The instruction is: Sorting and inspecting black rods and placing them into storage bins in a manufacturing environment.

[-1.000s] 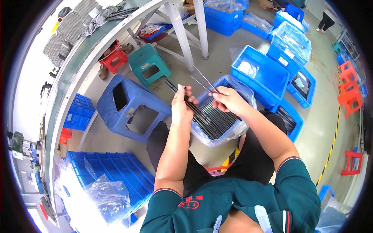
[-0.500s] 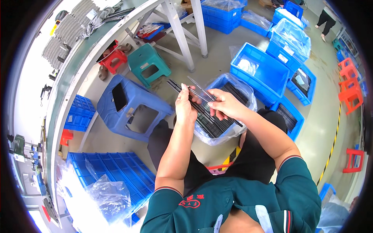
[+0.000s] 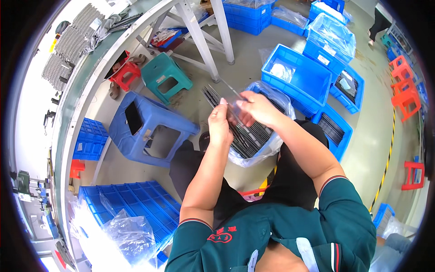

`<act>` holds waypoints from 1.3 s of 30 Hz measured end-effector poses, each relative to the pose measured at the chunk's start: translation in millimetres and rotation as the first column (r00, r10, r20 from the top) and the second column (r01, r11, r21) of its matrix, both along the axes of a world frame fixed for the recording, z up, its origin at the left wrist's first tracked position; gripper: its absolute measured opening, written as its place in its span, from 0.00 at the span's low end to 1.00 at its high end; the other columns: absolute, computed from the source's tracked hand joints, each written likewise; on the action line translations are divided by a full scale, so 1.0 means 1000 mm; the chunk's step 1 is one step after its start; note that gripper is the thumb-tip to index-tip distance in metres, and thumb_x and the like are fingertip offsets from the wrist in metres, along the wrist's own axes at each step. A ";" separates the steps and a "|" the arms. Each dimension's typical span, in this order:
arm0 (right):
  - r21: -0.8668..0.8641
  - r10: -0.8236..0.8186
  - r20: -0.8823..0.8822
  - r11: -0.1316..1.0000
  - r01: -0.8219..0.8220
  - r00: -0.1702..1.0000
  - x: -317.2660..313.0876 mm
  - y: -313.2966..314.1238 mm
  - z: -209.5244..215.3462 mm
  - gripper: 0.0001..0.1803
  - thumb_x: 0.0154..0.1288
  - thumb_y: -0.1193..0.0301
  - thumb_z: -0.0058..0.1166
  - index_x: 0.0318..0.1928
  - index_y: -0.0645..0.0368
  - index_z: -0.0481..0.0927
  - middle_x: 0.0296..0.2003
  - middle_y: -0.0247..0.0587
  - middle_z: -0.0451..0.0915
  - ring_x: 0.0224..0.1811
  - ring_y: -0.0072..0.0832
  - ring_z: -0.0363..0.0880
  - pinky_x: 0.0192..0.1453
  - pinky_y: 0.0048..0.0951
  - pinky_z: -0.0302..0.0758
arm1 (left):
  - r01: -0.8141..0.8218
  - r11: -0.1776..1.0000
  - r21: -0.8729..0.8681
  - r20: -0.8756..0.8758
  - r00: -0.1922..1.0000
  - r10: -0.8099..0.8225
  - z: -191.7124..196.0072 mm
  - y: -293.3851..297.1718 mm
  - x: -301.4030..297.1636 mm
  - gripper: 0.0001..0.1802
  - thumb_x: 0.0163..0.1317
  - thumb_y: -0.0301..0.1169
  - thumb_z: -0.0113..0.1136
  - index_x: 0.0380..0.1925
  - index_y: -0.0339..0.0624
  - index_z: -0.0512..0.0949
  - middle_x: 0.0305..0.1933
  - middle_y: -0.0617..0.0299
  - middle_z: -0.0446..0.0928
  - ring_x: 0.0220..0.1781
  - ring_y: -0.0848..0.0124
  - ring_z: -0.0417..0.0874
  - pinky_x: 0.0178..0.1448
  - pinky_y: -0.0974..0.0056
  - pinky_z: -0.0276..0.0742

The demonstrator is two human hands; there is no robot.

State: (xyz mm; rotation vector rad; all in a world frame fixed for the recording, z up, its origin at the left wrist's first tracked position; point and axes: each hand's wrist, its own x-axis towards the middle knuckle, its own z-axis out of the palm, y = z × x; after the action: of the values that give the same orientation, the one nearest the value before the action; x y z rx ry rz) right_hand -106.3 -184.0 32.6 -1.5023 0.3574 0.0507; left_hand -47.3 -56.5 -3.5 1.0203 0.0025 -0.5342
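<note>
My left hand (image 3: 219,123) is closed round a bundle of thin dark rods (image 3: 210,95), whose far ends fan out beyond the thumb. In my right hand (image 3: 257,109) is a single slim rod (image 3: 232,88), pinched by the fingers and pointing up to the left; motion smears it and the fingertips. Both hands are close together over a container lined with clear plastic (image 3: 286,103), between my knees. Inside it lie many dark rods (image 3: 265,134) side by side. The rods' exact kind cannot be made out.
A blue stool (image 3: 156,119) bearing a black phone (image 3: 133,119) stands at left, with a green stool (image 3: 164,75) behind. An open blue crate (image 3: 297,79) and a crate of dark rods (image 3: 333,129) are at right. Blue crates (image 3: 131,204) sit lower left, below the workbench (image 3: 97,68).
The rods in my left hand now fan out more at their far ends. My right hand has risen slightly, its rod blurred. The whole view has shifted a little.
</note>
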 end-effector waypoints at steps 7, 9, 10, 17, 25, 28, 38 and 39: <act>0.483 0.040 0.023 0.875 -0.046 0.999 0.012 -0.016 -0.008 0.13 0.64 0.62 0.54 0.39 0.61 0.76 0.14 0.26 0.65 0.12 0.12 0.58 0.14 0.16 0.51 | 0.267 0.960 -0.081 -0.117 0.954 -0.275 -0.003 0.008 -0.004 0.20 0.63 0.47 0.54 0.23 0.43 0.71 0.19 0.68 0.65 0.17 0.78 0.60 0.21 0.72 0.58; 0.406 0.051 -0.009 0.913 -0.042 0.999 0.011 -0.011 -0.011 0.14 0.63 0.61 0.55 0.31 0.60 0.76 0.13 0.27 0.67 0.11 0.13 0.61 0.13 0.16 0.52 | 0.398 0.895 -0.201 -0.183 0.882 -0.434 -0.005 0.008 -0.006 0.17 0.62 0.46 0.56 0.25 0.44 0.73 0.21 0.69 0.69 0.16 0.78 0.64 0.20 0.71 0.62; 0.400 -0.009 0.032 0.916 -0.005 0.999 0.010 -0.009 -0.012 0.14 0.63 0.61 0.55 0.30 0.59 0.75 0.13 0.28 0.68 0.11 0.15 0.63 0.13 0.17 0.53 | 0.372 0.910 -0.184 -0.205 0.891 -0.405 -0.006 0.006 -0.009 0.17 0.63 0.45 0.56 0.25 0.43 0.73 0.19 0.69 0.67 0.16 0.78 0.63 0.21 0.71 0.61; 0.235 -0.289 0.093 0.936 0.261 0.953 0.022 -0.026 -0.019 0.15 0.59 0.59 0.58 0.24 0.55 0.72 0.13 0.25 0.63 0.09 0.15 0.56 0.12 0.19 0.49 | 0.574 0.812 0.108 -0.021 0.818 -0.575 0.001 0.004 -0.022 0.17 0.63 0.41 0.56 0.24 0.39 0.74 0.14 0.69 0.63 0.16 0.78 0.62 0.21 0.72 0.60; 0.375 -0.601 0.034 0.748 0.547 0.798 0.028 -0.111 -0.004 0.17 0.62 0.58 0.53 0.21 0.52 0.69 0.10 0.22 0.57 0.07 0.15 0.49 0.11 0.22 0.45 | 0.661 0.737 -0.144 -0.155 0.720 -0.676 0.005 0.018 -0.019 0.16 0.63 0.41 0.56 0.27 0.38 0.74 0.26 0.62 0.72 0.23 0.72 0.71 0.27 0.67 0.70; 0.262 -0.331 0.016 0.912 0.316 0.943 0.021 -0.066 -0.015 0.18 0.59 0.55 0.57 0.23 0.53 0.71 0.13 0.24 0.61 0.10 0.13 0.52 0.11 0.19 0.46 | 0.539 0.815 -0.211 -0.114 0.815 -0.568 0.003 0.015 -0.010 0.17 0.64 0.41 0.54 0.27 0.37 0.74 0.33 0.55 0.75 0.33 0.60 0.80 0.38 0.57 0.79; -0.583 -0.002 0.038 0.812 0.023 0.999 0.019 -0.008 -0.010 0.21 0.60 0.58 0.56 0.21 0.63 0.72 0.15 0.40 0.71 0.19 0.22 0.68 0.26 0.31 0.67 | 0.544 0.786 -0.294 -0.102 0.800 -0.591 -0.005 0.018 -0.006 0.16 0.62 0.42 0.56 0.27 0.40 0.75 0.29 0.63 0.71 0.24 0.70 0.69 0.27 0.65 0.68; -0.580 0.007 0.050 0.814 0.024 0.999 0.020 -0.007 -0.012 0.21 0.60 0.58 0.56 0.21 0.63 0.72 0.15 0.40 0.71 0.19 0.22 0.68 0.26 0.31 0.67 | 0.515 0.799 -0.310 -0.139 0.807 -0.574 -0.005 0.019 -0.005 0.16 0.62 0.43 0.56 0.27 0.40 0.75 0.29 0.63 0.71 0.23 0.71 0.68 0.26 0.66 0.67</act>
State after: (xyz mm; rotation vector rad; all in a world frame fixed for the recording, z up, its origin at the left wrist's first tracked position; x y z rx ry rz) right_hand -86.5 -190.6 20.5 -2.1096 0.3560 -0.1163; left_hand -52.0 -37.8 -8.9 0.6854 -0.1641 -1.1577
